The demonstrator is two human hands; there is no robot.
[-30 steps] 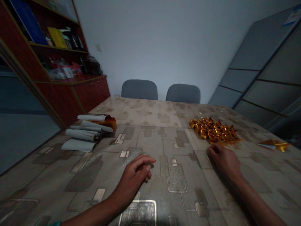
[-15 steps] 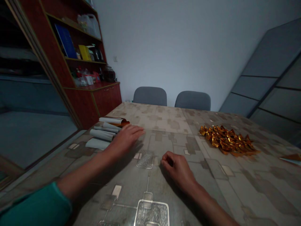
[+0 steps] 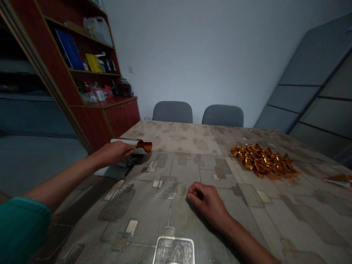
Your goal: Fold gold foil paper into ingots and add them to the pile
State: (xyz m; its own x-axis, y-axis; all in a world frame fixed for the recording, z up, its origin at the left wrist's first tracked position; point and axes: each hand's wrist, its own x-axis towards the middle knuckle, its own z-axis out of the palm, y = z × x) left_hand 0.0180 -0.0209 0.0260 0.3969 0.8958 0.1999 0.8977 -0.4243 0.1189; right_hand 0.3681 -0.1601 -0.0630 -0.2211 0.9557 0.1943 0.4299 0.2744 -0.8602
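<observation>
Curled grey sheets [image 3: 110, 171] lie at the table's left edge. My left hand [image 3: 117, 152] is over them, fingers pinched at an orange-and-grey sheet [image 3: 144, 146] whose curled orange end sticks out to the right. My right hand [image 3: 203, 198] rests on the patterned tablecloth near the middle, curled into a loose fist with thumb and forefinger together; whether anything small is inside cannot be made out. On the right, several shiny gold folded foil pieces [image 3: 261, 161] stand close together in rows, well away from both hands.
A flat orange-and-white piece [image 3: 339, 179] lies at the table's right edge. Two grey chairs [image 3: 173, 112] stand behind the far edge of the table [image 3: 187, 137]. Back left is a red cabinet [image 3: 96, 121] with shelves of goods.
My left hand has moved left, from beside the curled sheets to over them, and its fingers have closed at one. My right hand has stayed nearly still. The view has shifted slightly.
</observation>
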